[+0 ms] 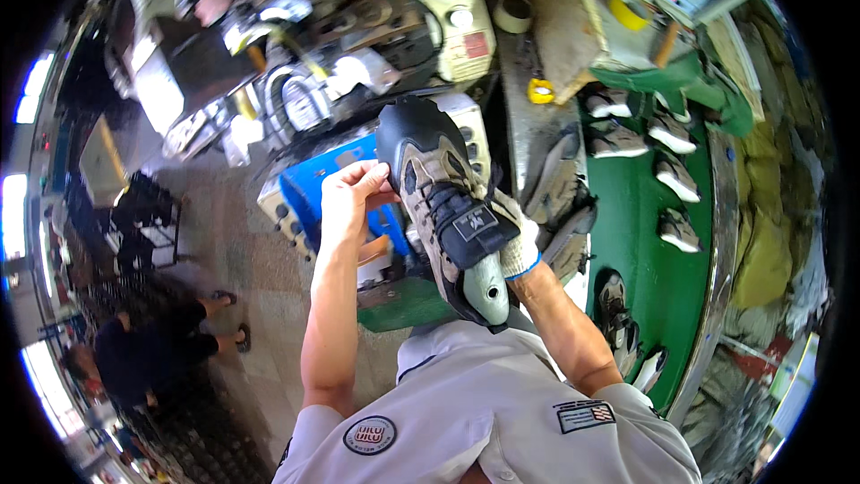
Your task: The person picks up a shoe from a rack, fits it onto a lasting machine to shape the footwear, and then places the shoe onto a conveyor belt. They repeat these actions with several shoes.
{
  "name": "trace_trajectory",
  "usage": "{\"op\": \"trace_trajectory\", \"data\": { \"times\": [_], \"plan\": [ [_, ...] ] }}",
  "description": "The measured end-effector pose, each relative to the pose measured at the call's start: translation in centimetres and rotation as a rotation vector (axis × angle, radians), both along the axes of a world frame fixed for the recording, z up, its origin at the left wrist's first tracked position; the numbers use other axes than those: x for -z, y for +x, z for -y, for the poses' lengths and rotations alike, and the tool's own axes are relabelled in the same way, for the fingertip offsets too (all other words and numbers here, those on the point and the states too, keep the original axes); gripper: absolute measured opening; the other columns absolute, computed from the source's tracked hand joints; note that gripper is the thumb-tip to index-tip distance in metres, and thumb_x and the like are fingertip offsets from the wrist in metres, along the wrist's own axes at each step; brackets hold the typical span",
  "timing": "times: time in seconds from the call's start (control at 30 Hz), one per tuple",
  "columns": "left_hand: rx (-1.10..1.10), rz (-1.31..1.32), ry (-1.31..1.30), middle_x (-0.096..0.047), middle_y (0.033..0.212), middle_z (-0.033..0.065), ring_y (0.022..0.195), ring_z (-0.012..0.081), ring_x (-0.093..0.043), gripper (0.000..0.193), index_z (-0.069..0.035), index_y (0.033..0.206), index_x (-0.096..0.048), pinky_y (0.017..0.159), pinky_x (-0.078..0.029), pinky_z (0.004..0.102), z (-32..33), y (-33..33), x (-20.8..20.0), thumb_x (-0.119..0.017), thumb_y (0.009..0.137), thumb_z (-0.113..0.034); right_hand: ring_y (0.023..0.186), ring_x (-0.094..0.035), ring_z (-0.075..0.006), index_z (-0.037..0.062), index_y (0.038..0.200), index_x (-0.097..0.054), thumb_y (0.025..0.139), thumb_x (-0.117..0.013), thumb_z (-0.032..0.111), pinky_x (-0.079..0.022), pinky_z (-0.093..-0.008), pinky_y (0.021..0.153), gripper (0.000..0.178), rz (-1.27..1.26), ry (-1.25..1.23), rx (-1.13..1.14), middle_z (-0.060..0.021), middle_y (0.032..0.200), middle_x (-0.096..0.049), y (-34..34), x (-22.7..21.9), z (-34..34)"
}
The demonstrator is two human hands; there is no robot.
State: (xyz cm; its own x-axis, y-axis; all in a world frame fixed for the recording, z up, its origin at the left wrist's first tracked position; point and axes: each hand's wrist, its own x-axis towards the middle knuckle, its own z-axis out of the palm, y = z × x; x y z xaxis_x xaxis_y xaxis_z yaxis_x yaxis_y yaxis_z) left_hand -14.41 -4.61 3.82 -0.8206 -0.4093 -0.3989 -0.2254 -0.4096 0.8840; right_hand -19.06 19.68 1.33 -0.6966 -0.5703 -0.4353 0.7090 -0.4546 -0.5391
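A brown-grey hiking shoe (pixel 428 184) with a black toe cap and black laces is held up in front of my chest, toe pointing away. Out of its heel opening shows a pale green shoe last (pixel 488 291). My right hand (pixel 515 237), in a white knitted glove, grips the shoe from the right side near the tongue; some of its fingers are hidden behind it. With bare fingers, my left hand (pixel 354 202) pinches the shoe's left edge by the toe cap. Whether a small piece lies between those fingertips cannot be made out.
Beyond the shoe stands a machine (pixel 305 99) with metal parts and a knobbed control panel (pixel 461 18). On my right, a green-surfaced bench (pixel 663 278) carries several shoes (pixel 676 175). A yellow tape roll (pixel 632 11) sits at upper right. At the left, another person (pixel 148 341) is near racks.
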Motion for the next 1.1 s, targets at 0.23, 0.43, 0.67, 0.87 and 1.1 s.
{"op": "trace_trajectory", "data": {
  "times": [0.23,0.43,0.67,0.87,1.1],
  "plan": [
    [-0.387,-0.075,0.014,-0.072,0.097,0.0135,0.077,0.0191,-0.071,0.029,0.008,0.112,-0.068,0.07,-0.062,0.0302,6.8,5.2,-0.2,-0.073,0.086,-0.004,0.1,-0.069,-0.0255,0.0008,0.127,-0.06,0.106,-0.039,0.03,-0.057,-0.0401,0.093,0.042,0.282,-0.15,-0.143,-0.0144,0.114,-0.07,0.4,0.1,10.9],
    [-0.488,-0.245,0.007,-0.069,0.112,0.0247,0.094,0.029,-0.073,0.035,0.014,0.121,-0.059,0.082,-0.063,0.0361,11.7,4.8,-1.1,-0.063,0.09,0.001,0.107,-0.067,-0.0234,0.0039,0.14,-0.05,0.106,-0.038,0.022,-0.055,-0.0393,0.095,0.041,0.105,-0.159,-0.146,-0.0125,0.125,-0.066,0.3,0.1,17.7],
    [-0.482,-0.32,-0.028,-0.063,0.123,0.0298,0.108,0.034,-0.068,0.044,0.018,0.131,-0.049,0.094,-0.057,0.0365,14.2,3.4,-0.1,-0.059,0.091,0.001,0.109,-0.063,-0.0154,0.0025,0.144,-0.051,0.104,-0.053,0.017,-0.051,-0.03,0.095,0.042,0.035,-0.175,0.007,-0.0076,0.128,-0.064,-0.4,2.3,23.4],
    [-0.361,-0.036,0.166,-0.071,0.105,0.0062,0.089,0.0167,-0.067,0.047,-0.004,0.12,-0.065,0.082,-0.054,0.0321,9.3,4.3,2.9,-0.05,0.104,-0.046,0.106,-0.061,-0.0135,-0.0033,0.134,-0.06,0.098,-0.068,0.025,-0.048,-0.0277,0.094,0.047,-0.248,-0.02,0.007,-0.0069,0.124,-0.065,-0.6,2.1,23.2],
    [-0.384,-0.154,0.232,-0.07,0.101,0.004,0.089,0.0153,-0.067,0.045,-0.008,0.118,-0.064,0.081,-0.055,0.0316,7.9,4.0,4.5,-0.046,0.105,-0.048,0.101,-0.062,-0.0127,-0.0039,0.131,-0.062,0.095,-0.071,0.028,-0.049,-0.0269,0.09,0.048,-0.262,0.043,-0.018,-0.0069,0.119,-0.067,-1.5,3.5,23.4]
  ]
}}
